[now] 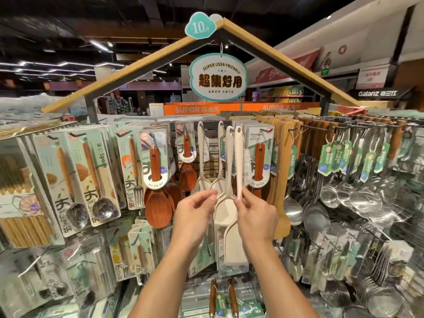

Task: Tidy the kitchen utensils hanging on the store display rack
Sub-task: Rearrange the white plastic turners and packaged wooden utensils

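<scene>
a store display rack (321,104) with a pitched wood-edged roof frame fills the view, its hooks crowded with hanging kitchenware. an oval mint-rimmed hanging sign (218,79) reading "super user-friendly" dangles under the peak, below a small teal cloud-shaped price tag (200,26). to the right, shiny stainless-steel ladles and skimmers (344,198) hang in a dense row with green paper tags. to the left, carded packs of spoons and forks with wooden handles (75,177) overlap one another, beside a pack of bamboo chopsticks (20,203). near the middle hang dark reddish wooden rice spoons (158,207) on white cards, and right of centre pale wooden spatulas (281,180) hang edge-on.

in the centre hang the cream plastic utensils. the front cream plastic spatula (236,244) hangs from its hook with its flat blade lowest, and a cream plastic rice scoop (226,210) sits just behind it, its bowl between the two hands. more cream handles hang further back.

the left hand (195,216) has thumb and forefinger pinched together at the left edge of the rice scoop's neck. the right hand (255,214) has its fingertips closed on the lower handle of the cream spatula.
</scene>
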